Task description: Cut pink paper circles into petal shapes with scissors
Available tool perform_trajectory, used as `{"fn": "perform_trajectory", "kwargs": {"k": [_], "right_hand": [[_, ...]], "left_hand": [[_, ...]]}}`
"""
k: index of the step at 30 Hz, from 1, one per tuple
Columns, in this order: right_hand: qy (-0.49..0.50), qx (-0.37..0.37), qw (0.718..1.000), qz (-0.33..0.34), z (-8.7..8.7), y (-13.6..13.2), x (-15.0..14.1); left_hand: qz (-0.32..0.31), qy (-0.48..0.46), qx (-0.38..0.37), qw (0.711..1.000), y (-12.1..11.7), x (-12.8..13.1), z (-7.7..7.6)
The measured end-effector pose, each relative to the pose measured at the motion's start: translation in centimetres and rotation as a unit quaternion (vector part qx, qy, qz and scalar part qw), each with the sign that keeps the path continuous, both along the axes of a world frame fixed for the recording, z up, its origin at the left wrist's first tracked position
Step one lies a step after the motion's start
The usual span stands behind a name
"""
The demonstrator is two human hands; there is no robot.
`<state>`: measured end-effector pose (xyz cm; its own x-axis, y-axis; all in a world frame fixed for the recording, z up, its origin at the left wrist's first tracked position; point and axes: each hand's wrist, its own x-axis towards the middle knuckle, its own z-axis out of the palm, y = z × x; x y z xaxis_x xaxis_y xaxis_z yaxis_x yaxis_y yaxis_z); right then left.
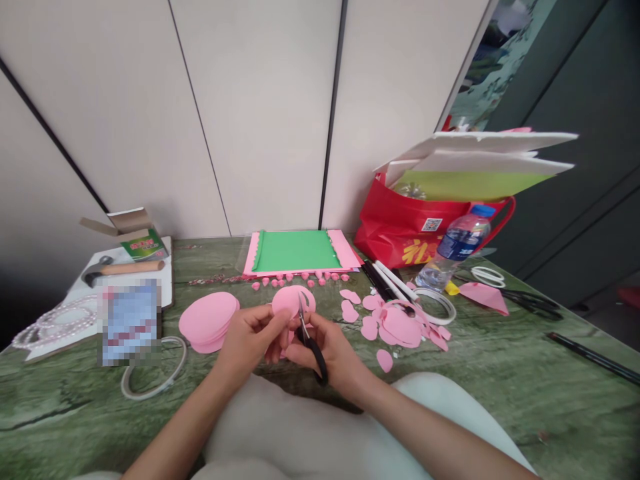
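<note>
Between thumb and fingers, my left hand (257, 337) pinches a round pink paper circle (285, 300). My right hand (333, 350) grips black-handled scissors (316, 353), whose metal blades lie over the circle's right part. Whether the blades have cut into the paper I cannot make out. Just left of my left hand lies a stack of pink paper circles (210, 320). To the right of my right hand are pink paper scraps (400, 323) and loose petal-shaped pieces (385, 361). Behind my hands several small curled pink pieces (300, 277) sit in rows.
Green and pink sheets (297, 250) lie against the wall. On the right stand a red bag (395, 223), a water bottle (453, 250), markers (385, 280) and a tape roll (435, 307). A hammer (130, 267), bead strings (60, 323) and another tape roll (153, 393) lie left.
</note>
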<state>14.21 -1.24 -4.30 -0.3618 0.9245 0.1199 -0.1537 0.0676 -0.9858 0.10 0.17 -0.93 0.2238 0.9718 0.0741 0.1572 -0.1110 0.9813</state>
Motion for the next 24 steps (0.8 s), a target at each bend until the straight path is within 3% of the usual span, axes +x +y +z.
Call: {"fn": "perform_trajectory", "kwargs": {"k": [9,17,24], "right_hand": [[0.039,-0.043,0.998,-0.015,-0.15,0.10,-0.05],[0.027,-0.072,0.997,-0.005,0.76,-0.18,0.11],[0.035,-0.086,0.996,-0.008,0.23,-0.17,-0.11]], "left_hand": [[0.008,-0.026,-0.002,1.000,0.13,-0.07,-0.08],[0.037,-0.065,0.010,0.997,0.18,-0.17,-0.12],[0.080,-0.100,0.029,0.991,0.17,-0.21,0.15]]}}
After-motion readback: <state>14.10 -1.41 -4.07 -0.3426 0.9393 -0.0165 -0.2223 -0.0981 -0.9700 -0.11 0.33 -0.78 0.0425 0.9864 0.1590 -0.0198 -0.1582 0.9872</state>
